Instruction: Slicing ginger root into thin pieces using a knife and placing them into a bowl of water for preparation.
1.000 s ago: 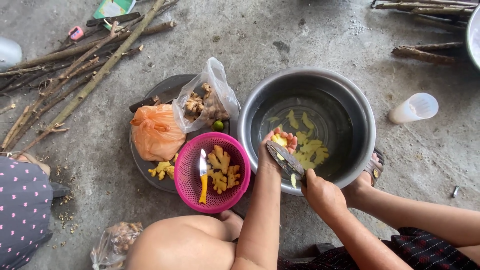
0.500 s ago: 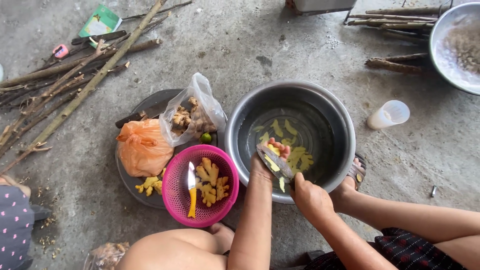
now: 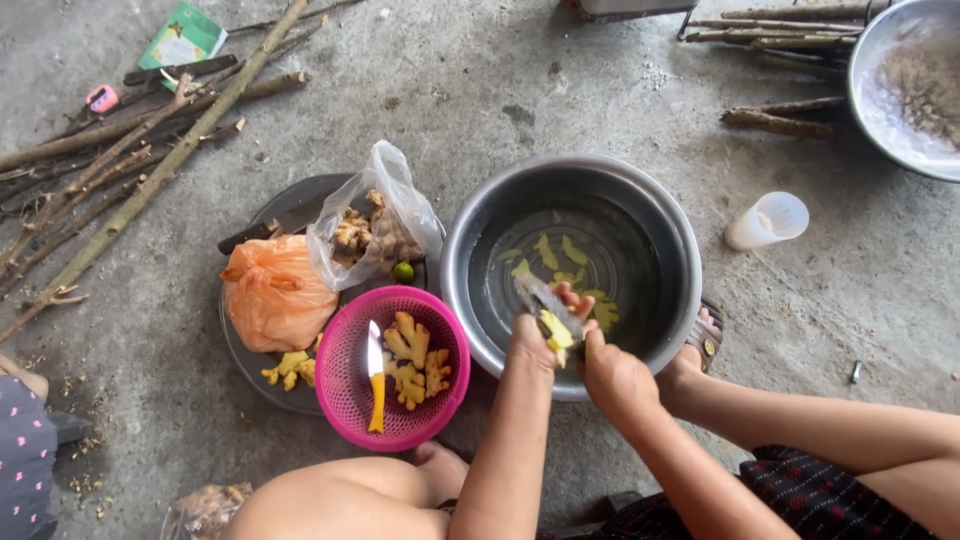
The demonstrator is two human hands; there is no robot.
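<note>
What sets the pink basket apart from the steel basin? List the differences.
The pink basket is a bright plastic mesh; the steel basin is plain grey metal. The basket is the smaller of the two. The basket holds whole ginger pieces and a yellow-handled knife; the basin holds water with yellow slices, and both hands work over its near rim. Both are round and sit on the concrete floor.

A basket (image 3: 392,370) is set left of the metal bowl (image 3: 571,270) — partly on a round tray (image 3: 262,370); a cup (image 3: 766,221) lies right.
</note>
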